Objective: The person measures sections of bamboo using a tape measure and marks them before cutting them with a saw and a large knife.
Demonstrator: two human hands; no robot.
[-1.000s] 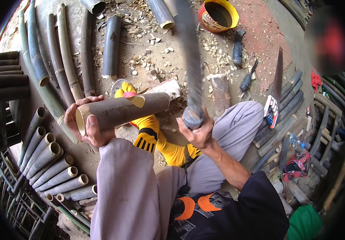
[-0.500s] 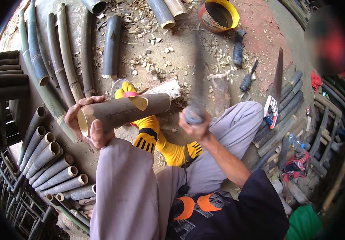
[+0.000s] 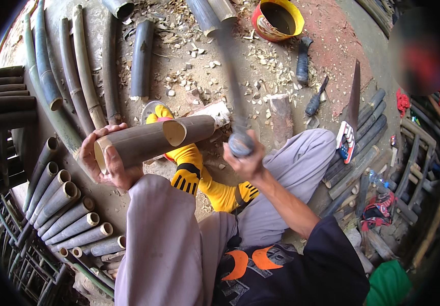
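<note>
My left hand (image 3: 113, 162) is wrapped round the near end of a thick dark bamboo tube (image 3: 141, 144), with the thumb at its open rim. The tube slants away to the right, and a pale rounded notch (image 3: 175, 133) is cut in its upper side. Beneath its far end lies a pale piece of wood (image 3: 215, 113), beside my foot in a yellow sock (image 3: 184, 160). In my right hand (image 3: 248, 163) is the wrapped handle of a long-bladed machete (image 3: 233, 76), raised right of the tube. Its blade is blurred by motion.
Cut bamboo tubes (image 3: 62, 199) lie at the left, and long poles (image 3: 87, 76) behind them. Pale chips litter the ground. A yellow-rimmed bucket (image 3: 278, 20) of dark liquid stands at the back. Right lie wrapped tools (image 3: 304, 61) and a handsaw (image 3: 351, 112). A blurred person is far right.
The machete's blade has swung leftward, and my right hand has shifted slightly left. The tube has turned a little in my left hand, so its notch faces more toward me.
</note>
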